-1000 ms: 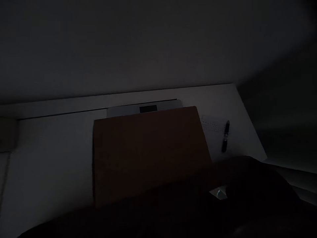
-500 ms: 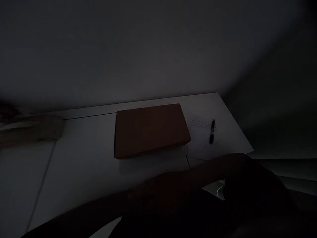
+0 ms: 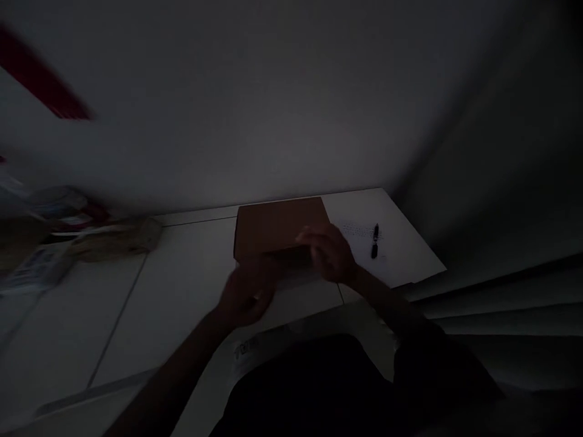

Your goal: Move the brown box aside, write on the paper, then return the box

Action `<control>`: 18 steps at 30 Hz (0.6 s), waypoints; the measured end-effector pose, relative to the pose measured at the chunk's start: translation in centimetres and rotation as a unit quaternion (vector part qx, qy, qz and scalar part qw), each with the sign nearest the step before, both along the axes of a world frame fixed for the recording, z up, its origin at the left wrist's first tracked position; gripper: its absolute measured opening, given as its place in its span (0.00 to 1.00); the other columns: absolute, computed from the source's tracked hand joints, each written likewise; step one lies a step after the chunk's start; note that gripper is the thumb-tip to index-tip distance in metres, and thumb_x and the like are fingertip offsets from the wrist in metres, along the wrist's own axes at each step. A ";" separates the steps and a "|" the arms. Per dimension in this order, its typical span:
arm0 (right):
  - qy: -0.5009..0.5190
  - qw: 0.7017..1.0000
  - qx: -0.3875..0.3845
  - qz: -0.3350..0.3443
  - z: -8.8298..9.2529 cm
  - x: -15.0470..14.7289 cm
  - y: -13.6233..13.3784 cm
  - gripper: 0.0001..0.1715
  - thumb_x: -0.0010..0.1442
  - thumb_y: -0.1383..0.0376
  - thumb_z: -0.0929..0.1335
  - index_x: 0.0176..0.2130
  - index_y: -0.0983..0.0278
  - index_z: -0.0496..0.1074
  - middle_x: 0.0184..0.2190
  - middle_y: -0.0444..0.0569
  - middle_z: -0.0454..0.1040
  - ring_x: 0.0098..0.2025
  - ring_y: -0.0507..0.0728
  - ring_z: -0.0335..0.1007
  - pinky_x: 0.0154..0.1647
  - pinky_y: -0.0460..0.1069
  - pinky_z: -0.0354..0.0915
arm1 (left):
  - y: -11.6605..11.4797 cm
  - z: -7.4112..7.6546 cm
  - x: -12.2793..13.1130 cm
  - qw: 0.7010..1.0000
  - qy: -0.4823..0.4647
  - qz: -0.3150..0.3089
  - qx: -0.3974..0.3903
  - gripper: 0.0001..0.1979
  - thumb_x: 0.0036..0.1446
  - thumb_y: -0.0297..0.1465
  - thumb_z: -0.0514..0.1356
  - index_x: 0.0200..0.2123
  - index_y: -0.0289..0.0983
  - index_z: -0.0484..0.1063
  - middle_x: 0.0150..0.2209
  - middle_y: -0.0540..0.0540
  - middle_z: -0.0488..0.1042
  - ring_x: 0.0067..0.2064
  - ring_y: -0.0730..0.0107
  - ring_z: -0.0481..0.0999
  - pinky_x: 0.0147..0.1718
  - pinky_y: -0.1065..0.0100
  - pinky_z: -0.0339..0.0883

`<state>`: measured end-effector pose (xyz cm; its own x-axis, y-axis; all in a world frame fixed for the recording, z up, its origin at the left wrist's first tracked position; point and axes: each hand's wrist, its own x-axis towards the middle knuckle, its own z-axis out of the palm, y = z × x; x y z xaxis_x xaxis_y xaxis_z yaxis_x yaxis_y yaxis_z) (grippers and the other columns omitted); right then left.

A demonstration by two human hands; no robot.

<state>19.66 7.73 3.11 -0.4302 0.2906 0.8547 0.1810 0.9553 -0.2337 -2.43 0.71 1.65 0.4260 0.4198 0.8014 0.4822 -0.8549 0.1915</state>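
Observation:
The scene is very dark. A flat brown cardboard box (image 3: pixel 277 223) lies on a white table (image 3: pixel 182 273) near the wall. My right hand (image 3: pixel 328 254) rests on the box's near right edge, fingers curled over it. Just in front of the box's near left corner is my left hand (image 3: pixel 248 293), blurred; whether it touches the box I cannot tell. A black pen (image 3: pixel 375 240) lies on a sheet of paper (image 3: pixel 364 233) to the right of the box.
Blurred clutter, packets and a flat brownish thing (image 3: pixel 113 238), lies at the table's far left. A red shape (image 3: pixel 40 79) shows at the upper left. The table's right edge (image 3: pixel 423 255) drops off past the pen. A dark mass (image 3: pixel 319 388) fills the foreground.
The view has swung left and pulled back, so the box looks smaller. Both hands, hidden low in the dark before, have reached forward to the box's near edge.

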 end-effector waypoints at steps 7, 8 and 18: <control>0.130 0.961 -0.138 -0.200 -5.6 2.0 5.3 0.29 0.71 0.48 0.52 0.62 0.58 0.58 0.58 0.57 0.61 0.61 0.61 0.61 0.58 0.57 0.66 | 4.4 -5.1 -3.7 0.932 -0.304 0.198 0.006 0.20 0.69 0.41 0.53 0.56 0.34 0.67 0.52 0.37 0.68 0.54 0.54 0.70 0.52 0.53 0.66; 0.129 0.961 -0.164 -0.180 -6.3 2.1 5.8 0.31 0.71 0.46 0.51 0.64 0.57 0.56 0.60 0.57 0.60 0.62 0.60 0.60 0.58 0.57 0.66 | 5.0 -5.9 -4.0 0.932 -0.316 0.177 -0.025 0.22 0.68 0.43 0.54 0.59 0.35 0.65 0.55 0.37 0.67 0.57 0.54 0.68 0.54 0.53 0.65; 0.030 0.949 -0.281 -0.142 -7.2 1.9 4.9 0.42 0.68 0.38 0.51 0.67 0.60 0.59 0.63 0.55 0.62 0.67 0.62 0.56 0.68 0.60 0.57 | 5.0 -8.2 -4.8 0.930 -0.263 0.108 -0.235 0.34 0.67 0.52 0.51 0.71 0.45 0.51 0.69 0.40 0.51 0.70 0.49 0.52 0.68 0.49 0.48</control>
